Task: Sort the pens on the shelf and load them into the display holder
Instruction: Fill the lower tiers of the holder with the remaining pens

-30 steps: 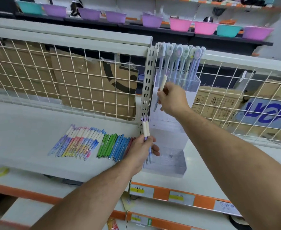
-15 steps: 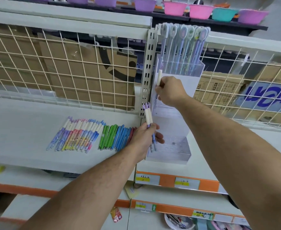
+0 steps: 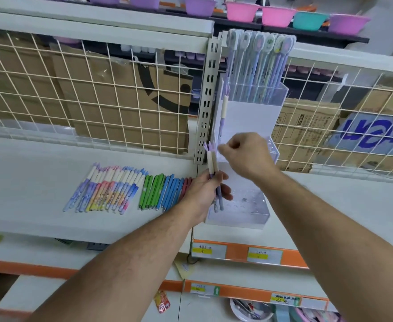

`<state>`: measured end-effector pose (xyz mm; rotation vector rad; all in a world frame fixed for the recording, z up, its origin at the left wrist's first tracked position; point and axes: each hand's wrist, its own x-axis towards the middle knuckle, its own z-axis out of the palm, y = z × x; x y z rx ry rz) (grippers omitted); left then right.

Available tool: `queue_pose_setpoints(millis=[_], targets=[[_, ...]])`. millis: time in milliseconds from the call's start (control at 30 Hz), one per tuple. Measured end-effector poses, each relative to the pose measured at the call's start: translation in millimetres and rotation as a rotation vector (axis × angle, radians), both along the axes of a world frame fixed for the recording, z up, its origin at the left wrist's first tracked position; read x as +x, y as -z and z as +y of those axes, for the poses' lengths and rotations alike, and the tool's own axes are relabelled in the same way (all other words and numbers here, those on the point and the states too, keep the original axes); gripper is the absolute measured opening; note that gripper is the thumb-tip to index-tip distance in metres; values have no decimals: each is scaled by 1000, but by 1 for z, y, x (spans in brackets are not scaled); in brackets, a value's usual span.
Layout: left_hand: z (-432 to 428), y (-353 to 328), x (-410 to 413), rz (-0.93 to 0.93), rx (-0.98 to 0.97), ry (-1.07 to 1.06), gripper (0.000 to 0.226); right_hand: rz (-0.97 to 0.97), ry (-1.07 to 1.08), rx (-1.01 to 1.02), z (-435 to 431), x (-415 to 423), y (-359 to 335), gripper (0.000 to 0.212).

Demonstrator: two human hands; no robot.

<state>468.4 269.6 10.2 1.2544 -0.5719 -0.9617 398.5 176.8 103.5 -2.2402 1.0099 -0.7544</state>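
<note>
My left hand (image 3: 204, 189) grips two purple pens with cream grips (image 3: 212, 162) upright, just left of the clear tiered display holder (image 3: 255, 206). My right hand (image 3: 248, 156) hovers right beside their tips with its fingers curled. One purple pen (image 3: 224, 108) stands tilted at the holder's left side, its lower end meeting my right fingertips; I cannot tell whether they still pinch it. Tall pastel pens (image 3: 259, 63) fill the holder's top tier. On the white shelf (image 3: 28, 182) lie rows of pastel pens (image 3: 105, 189), green pens (image 3: 151, 191) and blue pens (image 3: 171, 191).
A wire grid (image 3: 74, 94) backs the shelf, with cardboard boxes behind it. A slotted metal upright (image 3: 206, 101) stands just left of the holder. Coloured bowls (image 3: 276, 16) line a higher shelf. Orange price strips (image 3: 237, 252) edge the shelf front.
My right hand has dropped from beside the holder's top tier down to the tips of the pens in my left hand. The pen it carried now stands at the holder's left side.
</note>
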Motion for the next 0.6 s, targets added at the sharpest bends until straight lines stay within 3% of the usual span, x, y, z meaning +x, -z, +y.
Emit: queue_pose_setpoints(millis=[200, 333, 467, 600], targets=[[4, -1, -2, -174, 17, 67, 16, 184, -88, 95, 14, -17, 15, 20], [5, -1, -2, -115, 7, 97, 22, 154, -91, 100, 11, -18, 11, 15], [3, -1, -1, -1, -42, 75, 28, -102, -37, 97, 1, -15, -17, 14], [2, 0, -2, -18, -18, 48, 28, -364, -28, 94, -7, -7, -45, 9]])
